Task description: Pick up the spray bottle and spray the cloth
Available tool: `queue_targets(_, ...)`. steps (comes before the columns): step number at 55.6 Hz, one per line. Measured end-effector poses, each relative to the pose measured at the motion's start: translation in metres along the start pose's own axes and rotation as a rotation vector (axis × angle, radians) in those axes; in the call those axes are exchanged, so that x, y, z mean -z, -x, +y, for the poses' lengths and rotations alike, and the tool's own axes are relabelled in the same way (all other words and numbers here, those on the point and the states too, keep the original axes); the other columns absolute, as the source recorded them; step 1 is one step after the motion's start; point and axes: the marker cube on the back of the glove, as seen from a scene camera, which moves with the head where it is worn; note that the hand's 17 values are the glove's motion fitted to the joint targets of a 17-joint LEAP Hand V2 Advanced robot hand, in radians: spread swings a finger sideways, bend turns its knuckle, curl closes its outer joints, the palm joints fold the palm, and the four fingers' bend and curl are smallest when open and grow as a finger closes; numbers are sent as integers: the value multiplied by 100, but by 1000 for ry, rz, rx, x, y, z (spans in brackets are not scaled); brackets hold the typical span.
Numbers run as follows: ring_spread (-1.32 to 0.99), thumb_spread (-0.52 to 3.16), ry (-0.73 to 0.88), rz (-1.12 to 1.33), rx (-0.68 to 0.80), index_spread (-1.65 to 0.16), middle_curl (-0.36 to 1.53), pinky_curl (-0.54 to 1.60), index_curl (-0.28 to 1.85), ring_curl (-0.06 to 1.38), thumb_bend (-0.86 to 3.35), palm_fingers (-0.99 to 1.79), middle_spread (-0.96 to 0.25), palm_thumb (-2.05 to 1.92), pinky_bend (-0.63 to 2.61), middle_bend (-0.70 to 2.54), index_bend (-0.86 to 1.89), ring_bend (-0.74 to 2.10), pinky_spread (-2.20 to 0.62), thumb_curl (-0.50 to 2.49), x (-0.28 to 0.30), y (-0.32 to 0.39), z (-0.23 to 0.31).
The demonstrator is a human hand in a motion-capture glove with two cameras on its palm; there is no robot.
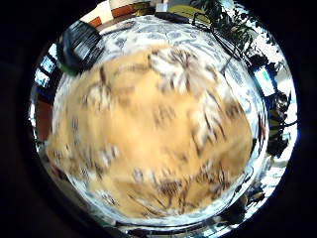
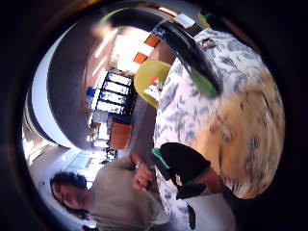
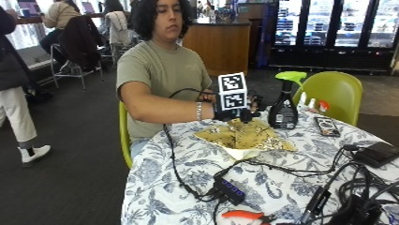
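- Black-gloved right hand (image 3: pixel 232 114) hovers over the tan patterned cloth (image 3: pixel 246 135); grip cannot be told.
- Reach step: next, move right to the dark green-triggered spray bottle (image 3: pixel 284 108).

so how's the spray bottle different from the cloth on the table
The spray bottle stands upright; the cloth lies spread flat. The spray bottle is dark with a bright green trigger head; the cloth is golden yellow with a pale pattern. The gloved right hand is at the cloth's far edge, while the spray bottle stands untouched beside it. Both rest on the blue-and-white floral tablecloth.
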Motion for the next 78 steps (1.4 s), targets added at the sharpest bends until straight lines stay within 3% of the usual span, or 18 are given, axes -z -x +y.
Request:
queue_targets(17, -20, 95, 88, 340, 84, -42, 37, 35, 31, 31, -4, 20, -9, 39, 22, 24, 14, 24, 13, 39, 48, 6, 142)
queue_targets(24, -21, 95, 204, 356, 146, -43, 36, 35, 29, 31, -3, 20, -9, 37, 22, 23, 14, 24, 13, 37, 50, 23, 192)
queue_targets(30, -21, 98, 202, 358, 163, -43, 36, 35, 28, 31, -2, 19, -9, 41, 24, 22, 13, 23, 13, 37, 46, 34, 219)
queue_targets(78, -15, 103, 188, 369, 96, -43, 34, 36, 23, 32, -2, 22, -6, 49, 28, 19, 15, 28, 16, 32, 26, 33, 240)
